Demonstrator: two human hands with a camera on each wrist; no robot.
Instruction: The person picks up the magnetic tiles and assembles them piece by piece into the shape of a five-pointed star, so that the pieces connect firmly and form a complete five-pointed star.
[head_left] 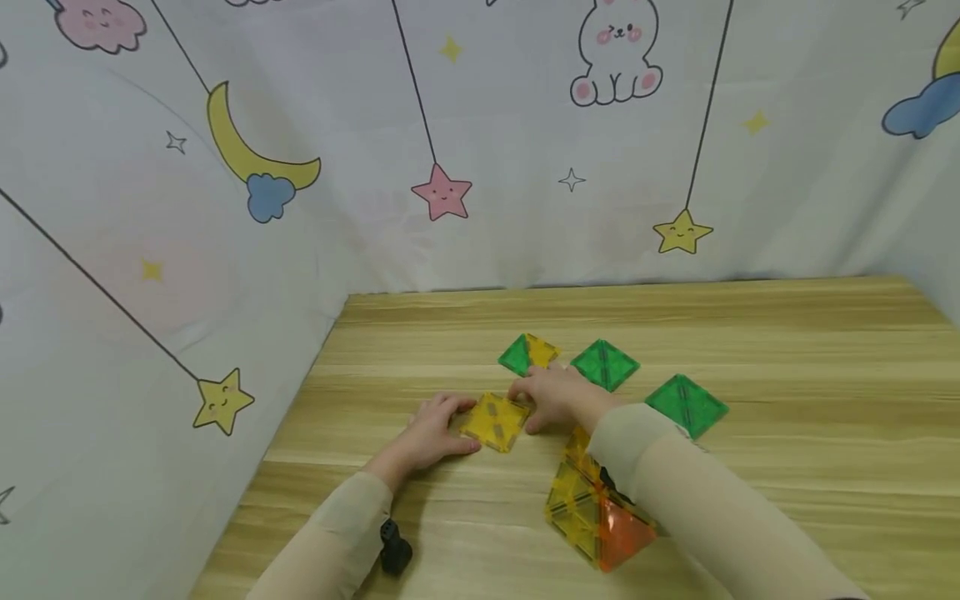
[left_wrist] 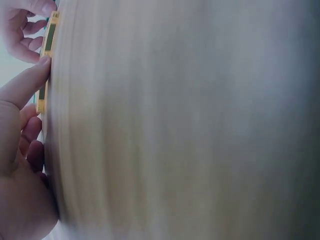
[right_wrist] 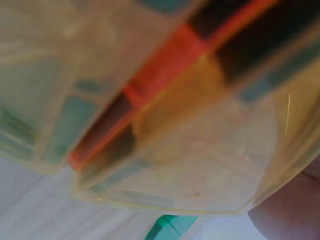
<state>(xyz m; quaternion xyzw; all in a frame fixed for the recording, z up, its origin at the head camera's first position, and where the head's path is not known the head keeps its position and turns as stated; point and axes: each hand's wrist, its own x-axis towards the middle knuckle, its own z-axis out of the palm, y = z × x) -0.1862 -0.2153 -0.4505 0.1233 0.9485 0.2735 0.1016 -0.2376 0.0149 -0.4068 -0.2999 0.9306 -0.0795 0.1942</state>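
Two yellow translucent triangular magnetic tiles lie edge to edge as a diamond on the wooden table. My left hand holds the diamond's left corner between thumb and fingers; in the left wrist view, the thumb presses the yellow tile's edge. From the opposite side, my right hand has thumb and fingertips around the right corner. Below the right forearm stands a yellow-and-orange tile structure, partly hidden by the sleeve. Its blurred tiles fill most of the right wrist view.
Behind the right hand lies a green-and-yellow tile pair. Two green tile pairs sit farther right. A black wrist device hangs by the left sleeve. Printed cloth borders the table.
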